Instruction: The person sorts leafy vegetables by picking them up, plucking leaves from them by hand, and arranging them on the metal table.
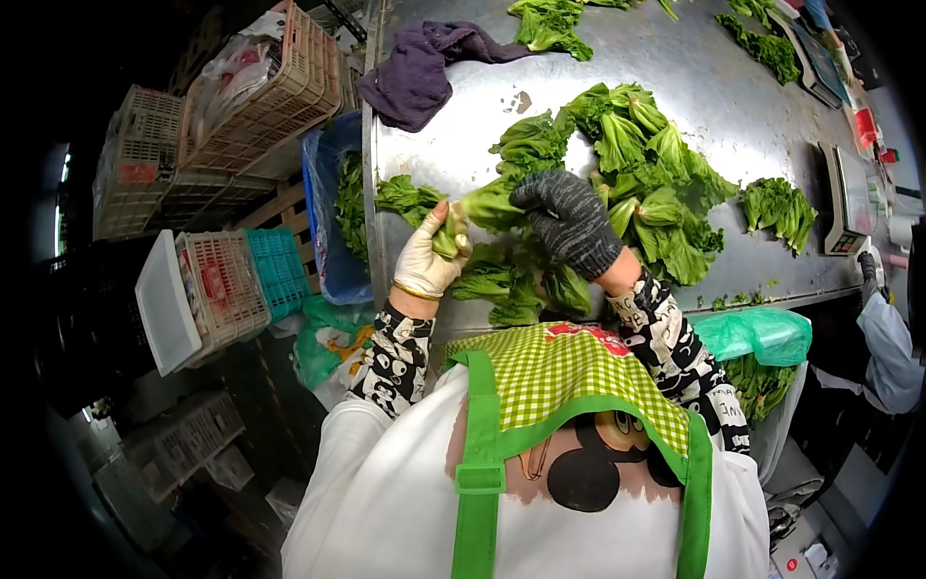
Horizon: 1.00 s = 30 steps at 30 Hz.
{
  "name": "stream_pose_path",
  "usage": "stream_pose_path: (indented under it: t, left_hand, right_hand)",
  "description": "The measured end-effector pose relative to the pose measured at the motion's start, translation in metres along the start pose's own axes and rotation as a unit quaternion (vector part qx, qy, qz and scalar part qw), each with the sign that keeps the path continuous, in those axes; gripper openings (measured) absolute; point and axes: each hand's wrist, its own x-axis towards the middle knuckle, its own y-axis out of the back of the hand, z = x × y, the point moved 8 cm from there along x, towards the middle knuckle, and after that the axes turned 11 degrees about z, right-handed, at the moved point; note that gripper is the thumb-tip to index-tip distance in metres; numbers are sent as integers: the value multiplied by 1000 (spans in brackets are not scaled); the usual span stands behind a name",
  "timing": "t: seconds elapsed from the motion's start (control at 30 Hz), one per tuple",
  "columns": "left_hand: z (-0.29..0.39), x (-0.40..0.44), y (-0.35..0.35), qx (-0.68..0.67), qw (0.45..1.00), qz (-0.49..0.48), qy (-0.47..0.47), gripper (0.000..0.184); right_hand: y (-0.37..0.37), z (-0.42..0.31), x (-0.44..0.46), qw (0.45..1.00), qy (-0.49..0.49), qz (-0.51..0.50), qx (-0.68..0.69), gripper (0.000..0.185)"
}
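Standing over the blue bin (313, 188) at the left of the frame, some green leaves lie inside its plastic lining; the bin touches or nearly touches the tabletop (473, 101), perhaps so that my arm need not reach far. Next to it, near the tabletop's left edge, my left hand (426, 256) in a thin white glove has its fingers closed, pinching some loose leaves (405, 198). I cannot tell if these are joined to the lettuce head (490, 205), which is just beside, in the centre of the frame. My right hand (569, 217), in a dark knitted glove, has fingers curled around this head, I think to keep it steady. To the right lies the big lettuce heap (666, 183), probably put there to be close to the right hand. Farther right, a small bundle (779, 212) rests apart, near the scale (842, 198).
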Motion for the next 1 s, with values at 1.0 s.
stream_pose_path:
  t: [1.0]
  left_hand:
    - [-16, -11, -43, -138, 988, -14, -74, 29]
  right_hand:
    - [11, -31, -16, 988, -111, 106, -12, 20]
